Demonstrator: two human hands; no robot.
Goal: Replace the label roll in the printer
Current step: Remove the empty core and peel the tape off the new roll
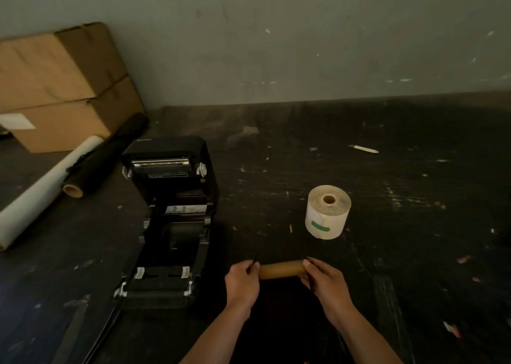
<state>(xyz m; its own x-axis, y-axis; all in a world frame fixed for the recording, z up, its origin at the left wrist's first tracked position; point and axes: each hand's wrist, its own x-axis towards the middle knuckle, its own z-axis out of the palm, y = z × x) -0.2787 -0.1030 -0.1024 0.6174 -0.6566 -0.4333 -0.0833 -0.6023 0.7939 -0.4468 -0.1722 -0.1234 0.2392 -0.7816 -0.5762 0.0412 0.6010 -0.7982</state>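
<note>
A black label printer stands at centre left with its lid swung open, and its roll bay looks bare. Just right of the printer's front, I hold a bare brown cardboard core level above the dark table. My left hand grips its left end, where a thin black part shows between my fingers. My right hand grips its right end. A full white label roll with a green strip of tape stands on end behind the core.
Two stacked cardboard boxes sit at the back left against the wall. A long white paper roll and a black roll lie beside them. A small white stick lies far right on the scuffed table.
</note>
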